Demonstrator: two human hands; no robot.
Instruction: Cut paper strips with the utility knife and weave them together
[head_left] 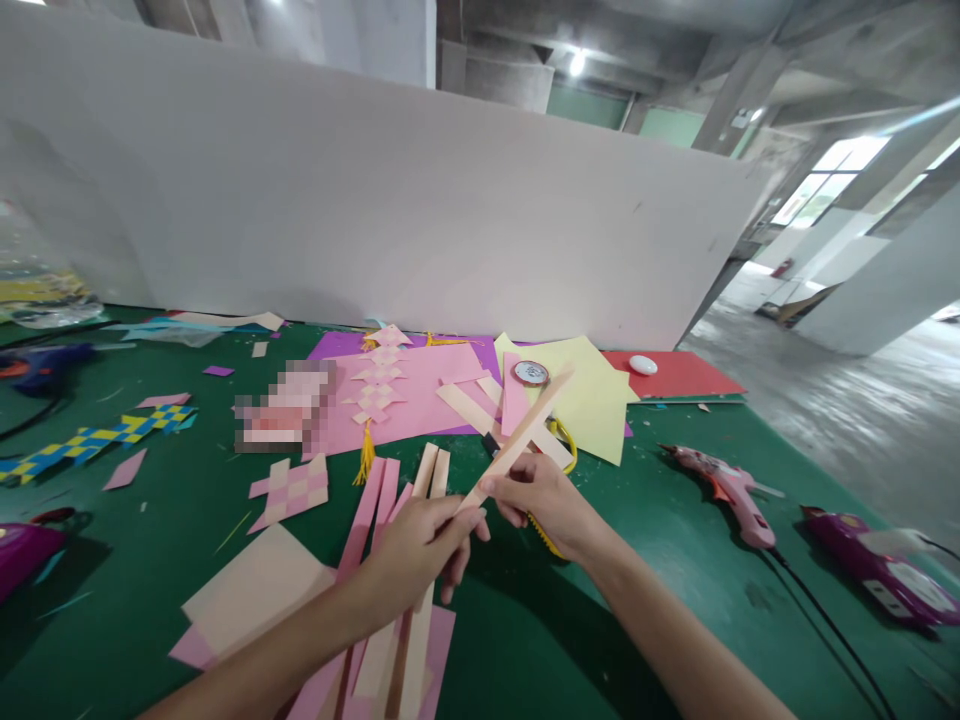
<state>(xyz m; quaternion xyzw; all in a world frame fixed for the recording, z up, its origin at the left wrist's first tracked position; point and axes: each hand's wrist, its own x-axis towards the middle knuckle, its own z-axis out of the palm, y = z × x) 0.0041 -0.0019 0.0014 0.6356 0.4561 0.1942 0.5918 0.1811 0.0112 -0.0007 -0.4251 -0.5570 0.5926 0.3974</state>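
Observation:
A cream paper strip (534, 415) slants up and away from me, pinched between the fingers of my left hand (431, 535) and my right hand (541, 495). Both hands are closed on it near its lower end. Beneath my left hand and forearm lie several long pink paper strips (366, 510) and cream strips (431, 470). Under my right hand a yellow tool (546, 538) is partly hidden, so its kind cannot be made out. A woven pink and cream paper piece (292, 492) rests to the left of the strips.
Pink sheets (450, 375) with a tasselled woven ornament (379, 385) lie behind my hands. A yellow sheet (581, 410) bears a round tin (530, 373). At right are a pink glue gun (724, 485) and a purple device (877, 565). A white panel (390, 210) stands behind the green table (600, 640).

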